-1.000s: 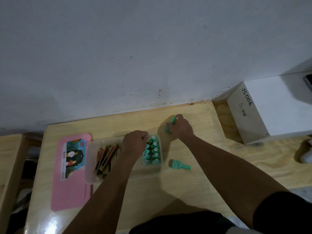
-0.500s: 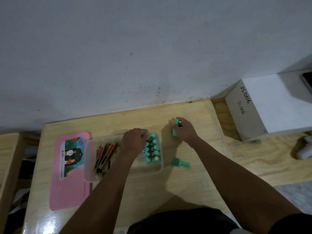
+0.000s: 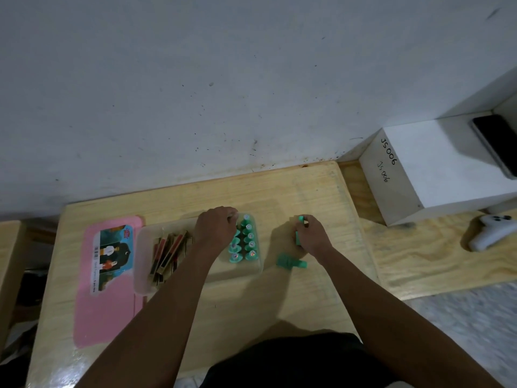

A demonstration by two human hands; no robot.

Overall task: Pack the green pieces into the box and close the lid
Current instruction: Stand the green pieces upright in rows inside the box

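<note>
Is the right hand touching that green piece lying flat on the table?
Apart. The head view shows bare wood between the right hand and the lying green piece.

Table layout around the box

The box [image 3: 195,278] sits mid-table [image 3: 279,298]; the lid [image 3: 109,281] lies flat at its 9 o'clock, touching. Standing pieces [image 3: 246,242] fill its 3 o'clock end, sticks [image 3: 167,253] its 9 o'clock end. One loose piece [image 3: 291,262] lies outside at 3 o'clock.
</note>
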